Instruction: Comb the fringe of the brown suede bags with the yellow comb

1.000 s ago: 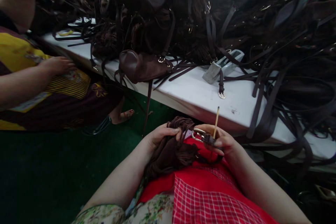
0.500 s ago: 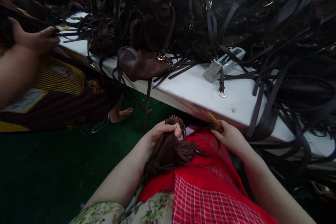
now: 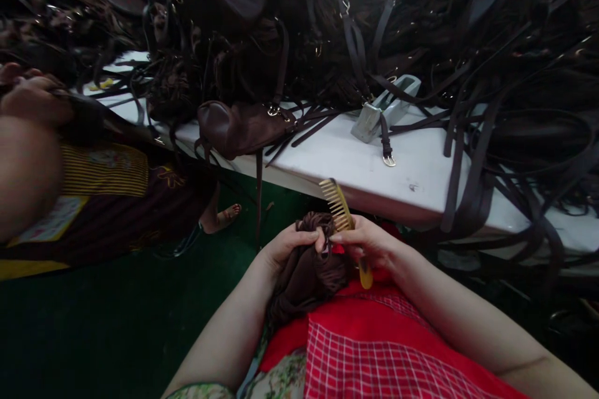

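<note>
A soft dark brown fringed bag point(image 3: 304, 280) is bunched up over my lap, its strips gathered at the top. My left hand point(image 3: 290, 244) is closed on that gathered part, thumb uppermost. In my right hand point(image 3: 367, 240) is a yellow wide-toothed comb point(image 3: 344, 209), its teeth facing left and its handle showing below my fingers. The thumb and finger of that hand meet right at the bag's top, beside my left thumb. Whether they pinch a strip too, I cannot tell.
A white table point(image 3: 416, 177) runs across in front, heaped with dark bags and straps. Near its edge lie a brown bag point(image 3: 238, 128) and a grey tape dispenser point(image 3: 384, 109). Straps point(image 3: 259, 199) hang over the edge. At left, a co-worker's hands point(image 3: 37, 96) hold something dark.
My right hand has come left with the comb, from beside the table edge to the bag's top. The comb now stands more upright. The co-worker's hand at left has drawn lower and further left.
</note>
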The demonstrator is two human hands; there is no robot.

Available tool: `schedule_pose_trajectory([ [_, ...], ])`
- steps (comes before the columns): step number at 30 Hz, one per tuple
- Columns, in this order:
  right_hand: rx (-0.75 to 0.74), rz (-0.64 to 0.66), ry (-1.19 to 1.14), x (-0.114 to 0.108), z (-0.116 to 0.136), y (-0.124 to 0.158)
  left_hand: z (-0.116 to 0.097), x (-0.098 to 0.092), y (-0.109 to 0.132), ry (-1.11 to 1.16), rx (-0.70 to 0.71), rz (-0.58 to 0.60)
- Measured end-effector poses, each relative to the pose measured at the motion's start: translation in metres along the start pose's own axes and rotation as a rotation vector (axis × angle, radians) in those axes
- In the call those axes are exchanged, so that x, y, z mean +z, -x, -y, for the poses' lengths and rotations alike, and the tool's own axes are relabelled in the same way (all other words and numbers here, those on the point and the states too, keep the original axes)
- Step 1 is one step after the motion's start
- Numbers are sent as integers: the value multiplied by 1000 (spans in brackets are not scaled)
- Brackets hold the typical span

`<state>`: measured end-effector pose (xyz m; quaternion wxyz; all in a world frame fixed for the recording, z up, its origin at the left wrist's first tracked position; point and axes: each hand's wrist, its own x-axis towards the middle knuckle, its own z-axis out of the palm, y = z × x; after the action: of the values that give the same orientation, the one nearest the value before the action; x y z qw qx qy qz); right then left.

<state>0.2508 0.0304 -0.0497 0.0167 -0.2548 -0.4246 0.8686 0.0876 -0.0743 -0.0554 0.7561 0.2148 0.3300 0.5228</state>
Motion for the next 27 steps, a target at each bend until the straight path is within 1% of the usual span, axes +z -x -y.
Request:
schedule_pose_trajectory([
  [2,-46,-34,21,0,6,-1,1,-2,-1,-16,-19,-30],
  [5,-135,-119,51,-1,18,0,0,-3,-2,-9,-49,-90],
  [6,-164,-147,54,-1,22,0,-1,-3,-3,-14,-55,-84],
  [7,-188,-164,58,-2,26,0,-3,-2,-4,-36,-58,-54],
  [8,-208,-172,67,-2,29,0,-5,0,-6,-80,-62,1],
  [9,-222,-175,81,-2,32,0,-8,2,-7,-144,-79,82],
  [11,-230,-185,135,-2,35,-3,-13,7,-12,-292,-138,279],
  [13,-231,-221,235,-3,35,-7,-17,12,-15,-387,-211,436],
  [14,-232,-239,310,-3,34,-8,-18,14,-15,-400,-238,477],
  [15,-237,-259,402,-4,33,-9,-18,15,-15,-392,-251,484],
  [17,-273,-333,648,-6,30,-6,-16,15,-13,-324,-253,413],
  [20,-385,-488,1018,-3,25,10,-12,11,-8,-207,-227,229],
  [21,-421,-498,1108,0,23,18,-11,9,-6,-185,-222,182],
  [23,-445,-412,1280,6,18,31,-10,9,-5,-178,-197,90],
  [25,-397,-300,1479,11,12,38,-10,12,-4,-203,-166,15],
  [27,-302,-252,1658,11,4,34,-10,17,-4,-215,-168,22],
])
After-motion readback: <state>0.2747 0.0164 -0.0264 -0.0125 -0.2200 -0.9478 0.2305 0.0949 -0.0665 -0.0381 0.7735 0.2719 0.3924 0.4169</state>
